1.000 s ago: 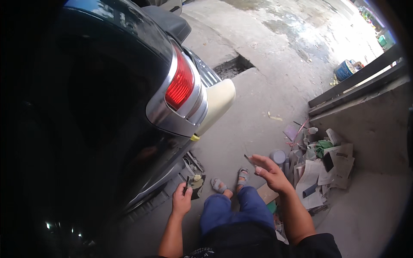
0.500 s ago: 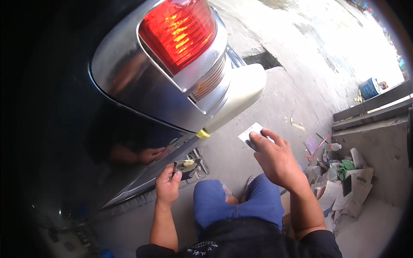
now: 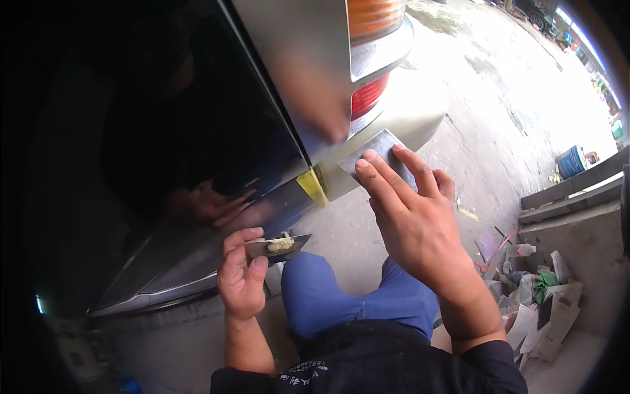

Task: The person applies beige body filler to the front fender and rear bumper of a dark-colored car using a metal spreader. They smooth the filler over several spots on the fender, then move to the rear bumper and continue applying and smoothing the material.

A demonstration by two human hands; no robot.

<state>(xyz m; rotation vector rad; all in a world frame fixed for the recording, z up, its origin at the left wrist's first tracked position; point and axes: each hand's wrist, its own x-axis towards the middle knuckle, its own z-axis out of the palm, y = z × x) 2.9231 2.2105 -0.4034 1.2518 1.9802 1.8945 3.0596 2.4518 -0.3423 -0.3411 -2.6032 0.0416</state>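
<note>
My left hand (image 3: 239,279) grips a flat plate (image 3: 295,247) carrying a lump of pale yellow putty (image 3: 281,243), low beside the black car body (image 3: 151,131). My right hand (image 3: 417,233) holds a flat metal spreader (image 3: 384,141), fingers pressed on its face, against or just over the cream bumper corner (image 3: 423,115); I cannot tell if it touches. Left of the spreader, yellow tape (image 3: 310,187) sticks at the panel's lower edge. Above are the red lens (image 3: 366,98) and orange lens (image 3: 373,14) in chrome housing.
Below are my blue-clad legs (image 3: 308,289). At the right, a low concrete wall (image 3: 571,243) with a rail stands by piled papers and bottles (image 3: 525,308). A blue bucket (image 3: 571,161) sits beyond on the concrete floor (image 3: 485,164). A vehicle (image 3: 535,20) is in the distance.
My view has moved in closer to the bumper corner. My right hand with the spreader has risen up to it, and my left hand with the puttied plate has come up along the body.
</note>
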